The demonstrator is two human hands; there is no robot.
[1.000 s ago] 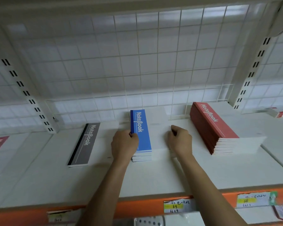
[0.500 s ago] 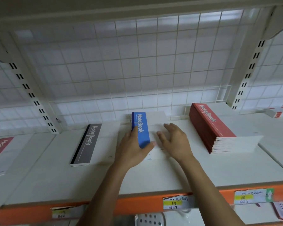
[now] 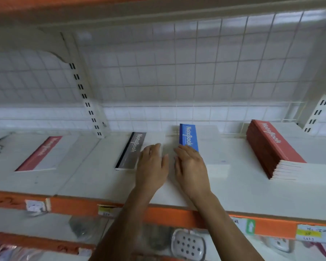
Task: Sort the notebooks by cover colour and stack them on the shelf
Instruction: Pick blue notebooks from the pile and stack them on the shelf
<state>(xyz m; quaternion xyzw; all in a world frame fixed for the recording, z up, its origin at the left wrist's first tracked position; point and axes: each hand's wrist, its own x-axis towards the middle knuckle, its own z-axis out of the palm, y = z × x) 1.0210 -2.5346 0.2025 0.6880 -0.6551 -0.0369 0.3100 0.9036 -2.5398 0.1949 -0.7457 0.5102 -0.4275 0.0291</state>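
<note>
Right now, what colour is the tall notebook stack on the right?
Tall stack: red band with white lettering, rest of cover white. Head view.

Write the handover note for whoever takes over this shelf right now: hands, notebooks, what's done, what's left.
Left hand: open, fingers straight, at the right side of the grey notebook; holds nothing.
Right hand: open, flat over the near end of the blue stack.
Red stack lies at the right of the shelf; a single red notebook lies apart in the left bay.
Done: red and blue are stacked.
Left: probably bring the single red notebook to the red stack; grey is only one book.
</note>
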